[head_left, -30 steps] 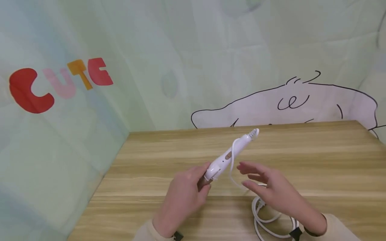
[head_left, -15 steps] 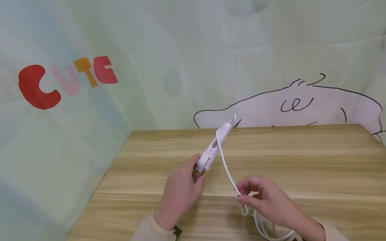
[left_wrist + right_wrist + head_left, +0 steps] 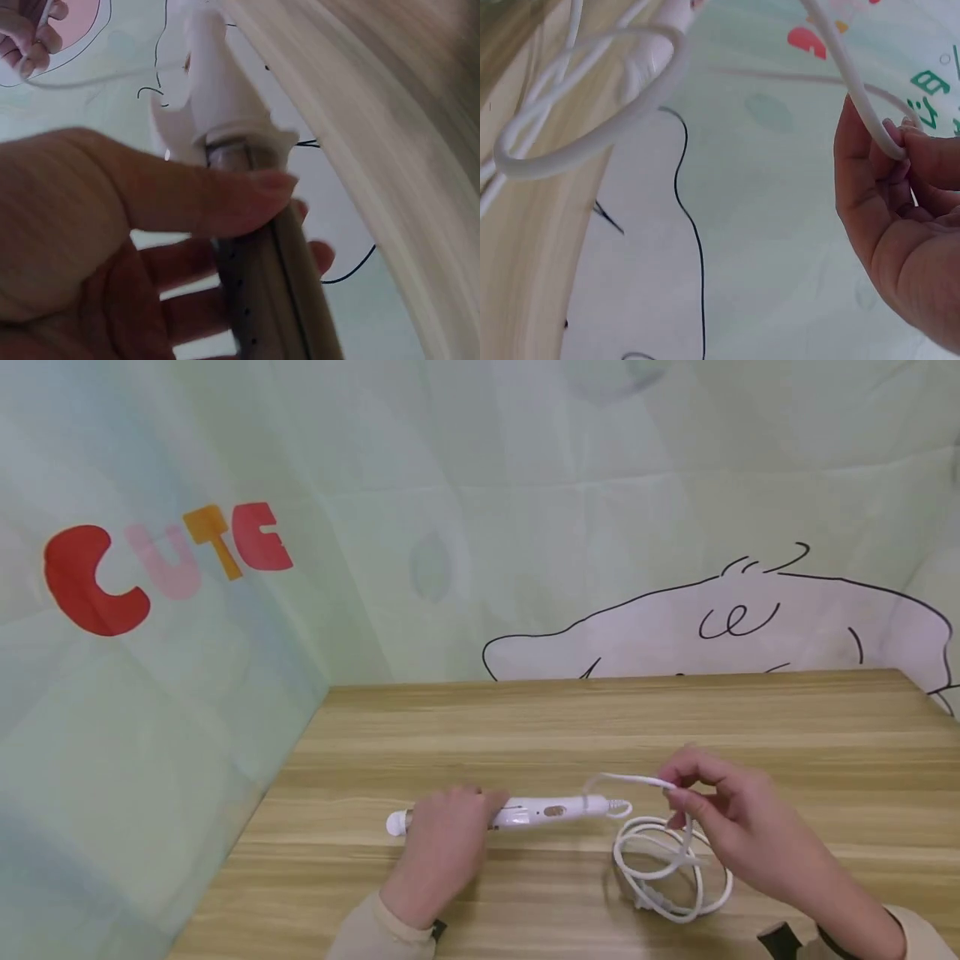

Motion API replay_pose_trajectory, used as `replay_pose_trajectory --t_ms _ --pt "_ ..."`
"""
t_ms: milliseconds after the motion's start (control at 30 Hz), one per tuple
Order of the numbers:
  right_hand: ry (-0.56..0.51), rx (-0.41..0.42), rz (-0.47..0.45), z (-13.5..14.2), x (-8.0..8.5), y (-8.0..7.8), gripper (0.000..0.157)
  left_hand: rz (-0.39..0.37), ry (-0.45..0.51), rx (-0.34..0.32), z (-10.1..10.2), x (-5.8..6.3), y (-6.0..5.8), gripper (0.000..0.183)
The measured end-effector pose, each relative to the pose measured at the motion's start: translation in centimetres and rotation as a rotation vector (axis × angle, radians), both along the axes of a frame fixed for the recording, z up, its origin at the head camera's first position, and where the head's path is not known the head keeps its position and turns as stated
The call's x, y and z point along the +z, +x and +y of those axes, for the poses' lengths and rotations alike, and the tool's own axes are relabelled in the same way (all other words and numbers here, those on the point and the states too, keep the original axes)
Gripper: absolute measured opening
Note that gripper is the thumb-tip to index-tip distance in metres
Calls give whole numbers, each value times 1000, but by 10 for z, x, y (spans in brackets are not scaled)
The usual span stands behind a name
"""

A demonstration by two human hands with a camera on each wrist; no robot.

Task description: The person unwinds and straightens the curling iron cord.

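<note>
A white curling iron (image 3: 573, 808) lies crosswise in the head view, its cord end to the right. My left hand (image 3: 448, 835) grips it round the brownish barrel (image 3: 262, 285); in the left wrist view the thumb crosses over the barrel and fingers curl beneath. My right hand (image 3: 738, 814) pinches the white cord (image 3: 637, 778) between thumb and fingertips, raised off the table to the right of the iron. In the right wrist view the same hand (image 3: 907, 217) has the cord running through its pinch. Below it sits the rest of the cord in loose loops (image 3: 675, 914).
The wooden table (image 3: 525, 727) carries the coiled cord, with a plug (image 3: 651, 897) among the loops. Behind and to the left hangs a pale green cloth backdrop (image 3: 375, 568) with coloured letters and a drawn white figure.
My left hand has turned the curling iron from pointing up and away to lying level, lowered towards the table. My right hand, empty at first, took the cord and moved right and away with it.
</note>
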State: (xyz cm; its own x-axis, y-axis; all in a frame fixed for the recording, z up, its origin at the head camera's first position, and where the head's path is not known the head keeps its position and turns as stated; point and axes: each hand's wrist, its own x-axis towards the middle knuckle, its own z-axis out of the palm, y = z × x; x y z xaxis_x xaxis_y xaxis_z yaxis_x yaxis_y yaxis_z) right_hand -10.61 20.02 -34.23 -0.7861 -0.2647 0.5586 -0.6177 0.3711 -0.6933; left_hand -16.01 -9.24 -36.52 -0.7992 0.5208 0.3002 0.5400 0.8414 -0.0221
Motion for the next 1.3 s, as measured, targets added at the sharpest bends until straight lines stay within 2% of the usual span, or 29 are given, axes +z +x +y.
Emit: replay_pose_trajectory --t_ms 133,233,367,500,567,633,733,867,967,1033,1100,1167,1300 --pt "27 -148 125 11 7 -6 37 -38 -73 -115 -6 6 2 36" --pt "38 -261 198 19 9 -12 37 -88 -88 -197 -13 12 0 40" --pt "56 -383 292 29 8 -21 30 -264 -34 -356 -25 22 -4 43" --pt "119 -503 371 37 2 -31 25 -525 122 -561 -36 27 -8 39" --pt "168 -537 396 38 -1 -36 25 -637 221 -670 -40 28 -10 40" --pt "209 -532 406 37 -4 -39 26 -749 340 -759 -44 29 -12 41" --pt "273 -496 417 32 -9 -41 26 -873 548 -818 -51 30 -15 41" --pt "341 -439 366 24 -16 -43 24 -996 885 -779 -54 33 -14 41" --pt "418 -406 236 24 -21 -43 21 -1012 1171 -775 -53 35 -14 43" --pt "448 -380 125 27 -23 -44 19 -978 1342 -773 -53 38 -15 45" --pt "456 -365 27 32 -23 -44 14 -919 1483 -711 -55 41 -17 47" --pt "448 -375 -36 39 -22 -46 8 -869 1601 -617 -59 45 -21 46" --pt "464 -438 -114 54 -20 -47 7 -805 1751 -400 -70 48 -33 40"
